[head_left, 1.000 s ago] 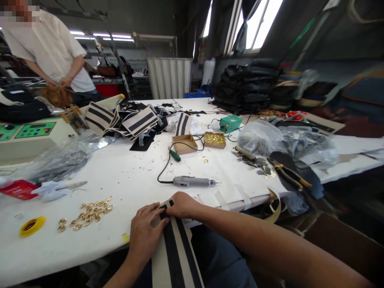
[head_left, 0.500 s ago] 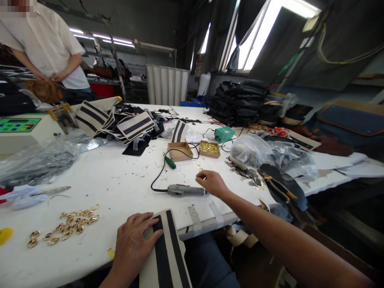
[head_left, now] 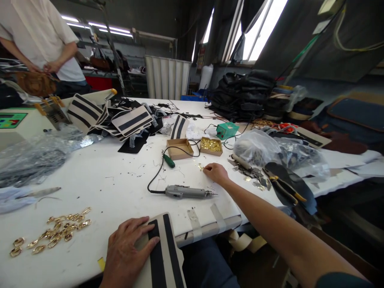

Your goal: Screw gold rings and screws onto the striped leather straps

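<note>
My left hand (head_left: pixel 127 250) lies spread on a cream panel with black stripes (head_left: pixel 163 244), which sticks out past the table's front edge. Its fingers and thumb rest on top of the panel. Farther forward, my right hand (head_left: pixel 216 173) is low over the table with its fingertips pinched together beside a few small gold pieces (head_left: pixel 200 166). Whatever may be between those fingertips is too small to see. A grey electric screwdriver (head_left: pixel 189 192) lies on the table between my hands, its bit pointing right.
Behind my right hand stand a cardboard box of gold pieces (head_left: pixel 211 145) and another shallow box (head_left: pixel 179 154). Gold-coloured metal rings (head_left: pixel 64 230) lie at left, pliers (head_left: pixel 285 186) at right. Striped panels (head_left: pixel 132 121) are heaped at the back. A person (head_left: pixel 45 44) stands at back left.
My right hand has moved forward from above the screwdriver's tip to the loose gold pieces, uncovering the bit. My left hand stays on the panel. The view has shifted slightly.
</note>
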A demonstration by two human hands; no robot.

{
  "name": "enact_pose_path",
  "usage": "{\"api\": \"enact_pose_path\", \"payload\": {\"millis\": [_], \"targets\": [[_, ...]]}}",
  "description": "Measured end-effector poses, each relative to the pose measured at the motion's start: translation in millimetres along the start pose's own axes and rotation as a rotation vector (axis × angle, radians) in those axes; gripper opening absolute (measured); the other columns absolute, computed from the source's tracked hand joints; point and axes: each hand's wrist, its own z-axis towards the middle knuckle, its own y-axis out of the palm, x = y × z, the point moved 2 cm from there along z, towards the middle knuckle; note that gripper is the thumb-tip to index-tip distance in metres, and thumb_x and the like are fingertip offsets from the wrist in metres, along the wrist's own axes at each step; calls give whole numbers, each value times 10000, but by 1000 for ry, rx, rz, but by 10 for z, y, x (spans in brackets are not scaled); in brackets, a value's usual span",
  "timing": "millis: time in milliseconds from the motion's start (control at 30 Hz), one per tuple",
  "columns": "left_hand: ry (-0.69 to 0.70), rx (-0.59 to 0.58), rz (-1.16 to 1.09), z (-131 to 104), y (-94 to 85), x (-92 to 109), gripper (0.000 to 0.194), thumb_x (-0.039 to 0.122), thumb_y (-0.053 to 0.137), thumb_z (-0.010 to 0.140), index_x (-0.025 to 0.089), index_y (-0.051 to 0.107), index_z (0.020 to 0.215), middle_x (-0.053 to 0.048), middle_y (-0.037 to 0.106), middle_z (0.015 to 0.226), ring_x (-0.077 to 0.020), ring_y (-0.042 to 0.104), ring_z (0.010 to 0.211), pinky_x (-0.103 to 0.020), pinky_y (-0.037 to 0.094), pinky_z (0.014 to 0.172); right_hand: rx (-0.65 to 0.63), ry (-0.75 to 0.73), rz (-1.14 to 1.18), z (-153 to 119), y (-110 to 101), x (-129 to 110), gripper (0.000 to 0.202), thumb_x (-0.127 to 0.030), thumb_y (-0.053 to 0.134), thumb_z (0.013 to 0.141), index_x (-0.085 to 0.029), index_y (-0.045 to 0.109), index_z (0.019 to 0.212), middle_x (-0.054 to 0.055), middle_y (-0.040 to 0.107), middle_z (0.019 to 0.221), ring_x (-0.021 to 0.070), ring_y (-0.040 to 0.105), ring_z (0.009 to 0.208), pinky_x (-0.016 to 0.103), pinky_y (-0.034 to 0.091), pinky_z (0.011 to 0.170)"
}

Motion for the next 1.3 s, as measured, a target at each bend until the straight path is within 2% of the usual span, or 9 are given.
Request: {"api": "enact_pose_path", "payload": {"millis": [167, 367, 567, 767, 1067, 1200, 1300], "targets": [[20, 28, -28, 16, -17, -2, 273, 455, 791, 798, 384, 796, 1061, 25, 760, 1271, -326, 626, 1199, -531, 469, 1022, -21, -46, -14, 17, 5, 51, 197, -327, 694, 863, -244, 851, 950, 42, 813, 1052, 204, 715, 951, 251, 488, 807], [40, 40, -25, 15, -9, -12, 260, 461, 777, 810, 392, 790, 1060, 31, 766, 1258, -321, 631, 1189, -519, 479, 1004, -4, -56, -20, 23, 48, 89, 288, -334, 674, 899, -255, 831, 1127, 46, 795, 1101, 201, 701, 963, 263, 489, 848], [55, 22, 29, -3, 24, -81, 299, 518, 772, 809, 400, 794, 1082, 27, 760, 1284, -330, 628, 1204, -517, 483, 994, -4, -74, -7, 39, 93, 131, 235, -337, 681, 895, -276, 838, 1058, 29, 782, 1097, 192, 691, 955, 259, 484, 849], [83, -8, 96, -14, 71, -174, 338, 585, 743, 826, 419, 793, 1116, 29, 748, 1312, -325, 635, 1200, -496, 501, 969, -49, -108, 2, 72, 61, 129, 194, -291, 672, 900, -249, 836, 993, 37, 780, 1098, 191, 687, 963, 253, 477, 853], [40, 21, 51, -14, 27, -50, 298, 551, 711, 840, 395, 791, 1080, 22, 753, 1292, -330, 621, 1204, -517, 478, 993, -116, -189, 36, -128, -7, 151, 207, -272, 634, 930, -195, 818, 982, 55, 775, 1084, 190, 685, 983, 244, 470, 874], [42, 24, 30, -9, 33, -73, 310, 573, 701, 846, 381, 797, 1070, 13, 758, 1286, -325, 620, 1207, -507, 476, 1019, -106, -195, 64, -174, 4, 192, 232, -260, 674, 902, -196, 804, 1084, 56, 769, 1099, 188, 681, 981, 259, 485, 904], [50, 16, 44, -11, 44, -118, 322, 590, 713, 836, 400, 789, 1084, 27, 758, 1290, -327, 630, 1199, -509, 485, 984, -107, -175, 93, -171, -34, 252, 302, -219, 673, 894, -200, 781, 1175, 46, 780, 1079, 174, 695, 931, 258, 511, 878]]}}
